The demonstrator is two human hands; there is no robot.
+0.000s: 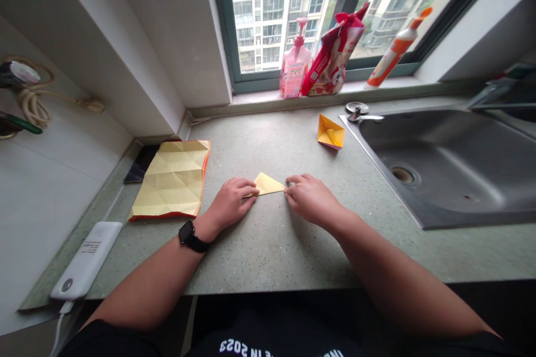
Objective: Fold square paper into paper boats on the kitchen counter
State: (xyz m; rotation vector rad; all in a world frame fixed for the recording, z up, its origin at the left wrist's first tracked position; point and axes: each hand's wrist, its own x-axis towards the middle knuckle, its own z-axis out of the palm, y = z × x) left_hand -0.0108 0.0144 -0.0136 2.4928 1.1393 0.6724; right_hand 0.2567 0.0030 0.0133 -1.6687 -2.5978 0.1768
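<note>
Paper triangle (268, 184) touches left hand (229, 202), right hand (310, 198); shirt (276, 347) reads "IN 2023".

3 yellow papers (creased sheet (171, 181), folded triangle (268, 184), paper boat (330, 133)), 1 pump bottle (294, 70), 1 orange-capped bottle (396, 50), 1 red pouch (333, 58), 1 sink (452, 148), 1 power bank (86, 261).

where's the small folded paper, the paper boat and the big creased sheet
small folded paper (268, 184), head view, on its bare yellow middle
paper boat (330, 134), head view, on its inner fold
big creased sheet (173, 178), head view, on its centre
</note>
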